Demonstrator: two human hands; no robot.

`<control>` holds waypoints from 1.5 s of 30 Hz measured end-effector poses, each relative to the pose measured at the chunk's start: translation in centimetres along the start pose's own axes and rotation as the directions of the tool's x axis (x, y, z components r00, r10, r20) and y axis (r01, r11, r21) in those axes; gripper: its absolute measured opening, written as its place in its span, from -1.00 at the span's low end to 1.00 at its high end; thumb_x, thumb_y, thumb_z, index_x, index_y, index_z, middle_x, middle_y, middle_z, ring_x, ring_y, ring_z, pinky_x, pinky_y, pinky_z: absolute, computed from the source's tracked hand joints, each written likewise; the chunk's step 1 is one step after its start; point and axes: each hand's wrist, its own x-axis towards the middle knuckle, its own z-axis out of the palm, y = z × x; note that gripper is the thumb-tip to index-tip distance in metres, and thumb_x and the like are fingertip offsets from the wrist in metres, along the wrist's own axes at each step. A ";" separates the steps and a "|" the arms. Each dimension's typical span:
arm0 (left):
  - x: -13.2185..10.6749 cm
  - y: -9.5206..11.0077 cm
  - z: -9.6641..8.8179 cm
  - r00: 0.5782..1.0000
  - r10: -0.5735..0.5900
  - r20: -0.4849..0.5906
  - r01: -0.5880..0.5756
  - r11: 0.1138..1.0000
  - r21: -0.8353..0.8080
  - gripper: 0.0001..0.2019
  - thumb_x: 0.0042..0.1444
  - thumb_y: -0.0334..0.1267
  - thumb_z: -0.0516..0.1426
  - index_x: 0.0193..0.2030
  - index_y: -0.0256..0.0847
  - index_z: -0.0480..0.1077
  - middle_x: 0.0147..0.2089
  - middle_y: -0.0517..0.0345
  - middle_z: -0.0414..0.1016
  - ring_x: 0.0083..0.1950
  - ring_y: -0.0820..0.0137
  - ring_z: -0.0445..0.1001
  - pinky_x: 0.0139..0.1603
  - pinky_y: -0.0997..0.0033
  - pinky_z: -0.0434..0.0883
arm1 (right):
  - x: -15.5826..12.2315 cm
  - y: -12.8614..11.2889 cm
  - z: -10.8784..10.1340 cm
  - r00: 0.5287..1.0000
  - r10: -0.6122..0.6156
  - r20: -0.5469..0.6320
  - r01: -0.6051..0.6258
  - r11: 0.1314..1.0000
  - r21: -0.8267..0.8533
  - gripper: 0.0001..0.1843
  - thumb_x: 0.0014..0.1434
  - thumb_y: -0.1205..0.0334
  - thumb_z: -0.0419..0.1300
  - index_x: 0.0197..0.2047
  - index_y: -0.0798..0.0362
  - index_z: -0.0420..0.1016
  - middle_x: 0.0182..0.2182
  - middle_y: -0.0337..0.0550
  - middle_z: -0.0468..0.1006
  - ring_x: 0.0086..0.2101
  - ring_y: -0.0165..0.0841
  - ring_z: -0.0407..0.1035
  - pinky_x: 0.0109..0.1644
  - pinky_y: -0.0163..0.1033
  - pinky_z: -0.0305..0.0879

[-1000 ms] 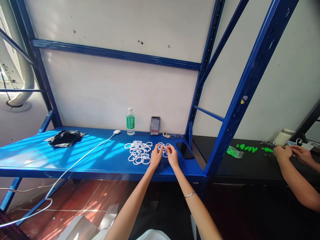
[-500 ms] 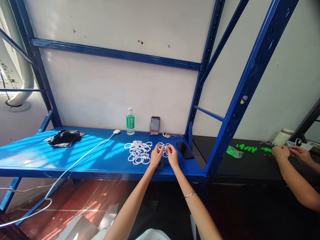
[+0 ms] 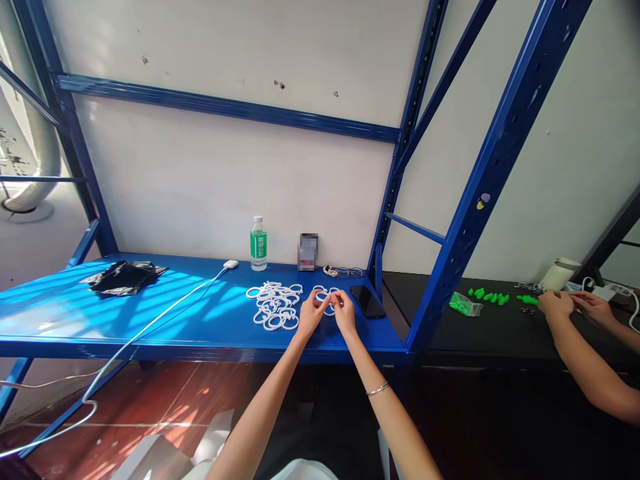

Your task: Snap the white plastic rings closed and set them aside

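A loose pile of white plastic rings (image 3: 274,308) lies on the blue shelf top, left of my hands. Close together over a few more white rings (image 3: 320,291), my left hand (image 3: 313,312) and my right hand (image 3: 344,311) have their fingertips pinched and nearly touching. A white ring seems to be between them; the fingers hide most of it. A black phone (image 3: 367,302) lies flat just right of my right hand.
Behind the rings stand a water bottle (image 3: 259,244) and a small upright box (image 3: 307,252), beside glasses (image 3: 349,272). A white cable (image 3: 165,315) crosses the shelf near a black plastic bag (image 3: 124,277). At right, another person's hands (image 3: 557,304) work near green pieces (image 3: 495,298).
The view has shifted slightly, so everything sits a little further left. My hands keep nearly the same pinched pose, with the fingertips still together at the rings.
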 end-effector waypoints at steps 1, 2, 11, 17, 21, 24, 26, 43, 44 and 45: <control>0.0 0.0 0.0 1.000 0.002 0.001 -0.002 1.000 0.003 -0.54 0.09 0.14 0.04 -0.13 -0.26 0.33 -0.69 0.38 0.14 -0.64 0.52 0.12 -0.59 0.57 -0.01 | 0.0 0.0 0.0 1.000 -0.002 0.001 0.002 1.000 -0.004 -0.63 0.17 -0.12 0.03 -0.39 0.02 0.37 -0.43 -0.15 0.49 -0.39 -0.28 0.40 -0.33 -0.26 0.31; 0.0 0.0 0.0 1.000 0.004 0.003 -0.004 1.000 0.007 -0.54 0.09 0.13 0.04 -0.13 -0.26 0.33 -0.69 0.38 0.14 -0.64 0.52 0.12 -0.58 0.57 -0.01 | 0.0 0.0 -0.1 1.000 -0.003 0.002 0.003 1.000 -0.006 -0.63 0.17 -0.12 0.03 -0.39 0.02 0.37 -0.43 -0.15 0.49 -0.38 -0.27 0.39 -0.33 -0.25 0.31; 0.1 -0.2 0.0 1.000 0.015 -0.001 -0.015 0.999 0.035 -0.55 0.10 0.12 0.03 -0.13 -0.27 0.34 -0.71 0.39 0.11 -0.66 0.54 0.08 -0.59 0.57 -0.04 | -0.1 0.2 0.1 0.999 0.033 -0.002 -0.033 0.999 0.008 -0.66 0.17 -0.09 0.04 -0.37 0.02 0.38 -0.41 -0.13 0.50 -0.36 -0.25 0.40 -0.30 -0.23 0.31; 0.3 -0.4 0.0 1.000 0.015 -0.003 -0.015 0.999 0.052 -0.57 0.10 0.11 0.04 -0.14 -0.25 0.34 -0.70 0.41 0.08 -0.66 0.54 0.06 -0.58 0.56 -0.03 | 0.0 0.6 0.2 0.998 0.055 0.008 -0.055 0.995 0.079 -0.67 0.16 -0.07 0.06 -0.30 0.03 0.39 -0.35 -0.10 0.50 -0.31 -0.25 0.40 -0.26 -0.23 0.32; 0.2 -0.5 0.0 1.000 0.012 -0.003 -0.012 0.998 0.056 -0.56 0.09 0.12 0.04 -0.14 -0.25 0.34 -0.70 0.41 0.08 -0.66 0.54 0.06 -0.58 0.56 -0.03 | 0.1 0.9 0.2 0.999 0.028 0.015 -0.029 0.997 0.078 -0.71 0.16 -0.05 0.05 -0.34 0.01 0.36 -0.40 -0.14 0.47 -0.36 -0.28 0.38 -0.28 -0.24 0.32; 0.2 -0.4 0.0 1.000 0.012 -0.001 -0.012 0.999 0.051 -0.55 0.09 0.13 0.04 -0.14 -0.26 0.34 -0.71 0.41 0.08 -0.66 0.54 0.07 -0.59 0.56 -0.03 | 0.1 0.8 0.2 0.999 0.028 0.019 -0.029 0.997 0.072 -0.73 0.16 -0.02 0.05 -0.34 0.00 0.34 -0.41 -0.16 0.45 -0.38 -0.29 0.36 -0.30 -0.25 0.31; 0.1 -0.3 0.0 1.000 0.017 0.000 -0.017 0.999 0.045 -0.54 0.09 0.13 0.04 -0.13 -0.25 0.34 -0.71 0.41 0.09 -0.67 0.54 0.08 -0.59 0.57 -0.03 | 0.1 0.6 0.2 1.000 0.023 0.021 -0.024 0.997 0.075 -0.74 0.17 -0.02 0.04 -0.34 0.00 0.33 -0.41 -0.17 0.44 -0.38 -0.30 0.36 -0.31 -0.25 0.31; 0.0 -0.3 0.1 0.999 0.012 0.031 -0.013 0.999 0.031 -0.48 0.07 0.18 0.02 -0.08 -0.26 0.31 -0.69 0.39 0.12 -0.65 0.52 0.10 -0.58 0.56 -0.04 | 0.2 1.2 0.3 0.999 0.046 0.014 -0.047 0.997 0.056 -0.72 0.16 -0.04 0.04 -0.33 0.00 0.34 -0.38 -0.15 0.46 -0.35 -0.28 0.38 -0.29 -0.25 0.32; 0.0 -0.3 0.1 0.999 0.015 0.031 -0.016 0.999 0.034 -0.49 0.07 0.18 0.02 -0.09 -0.26 0.32 -0.69 0.40 0.11 -0.65 0.52 0.09 -0.58 0.56 -0.04 | 0.2 1.3 0.3 0.999 0.049 0.014 -0.050 0.997 0.055 -0.71 0.16 -0.04 0.03 -0.33 0.00 0.34 -0.38 -0.14 0.46 -0.35 -0.28 0.38 -0.28 -0.25 0.32; 0.1 -0.3 0.0 0.999 0.018 0.033 -0.019 0.999 0.036 -0.49 0.07 0.17 0.03 -0.09 -0.26 0.32 -0.69 0.40 0.11 -0.66 0.53 0.08 -0.58 0.56 -0.04 | 0.2 1.3 0.3 0.999 0.050 0.012 -0.051 0.997 0.055 -0.71 0.16 -0.04 0.03 -0.33 0.01 0.34 -0.38 -0.14 0.46 -0.34 -0.28 0.37 -0.27 -0.24 0.32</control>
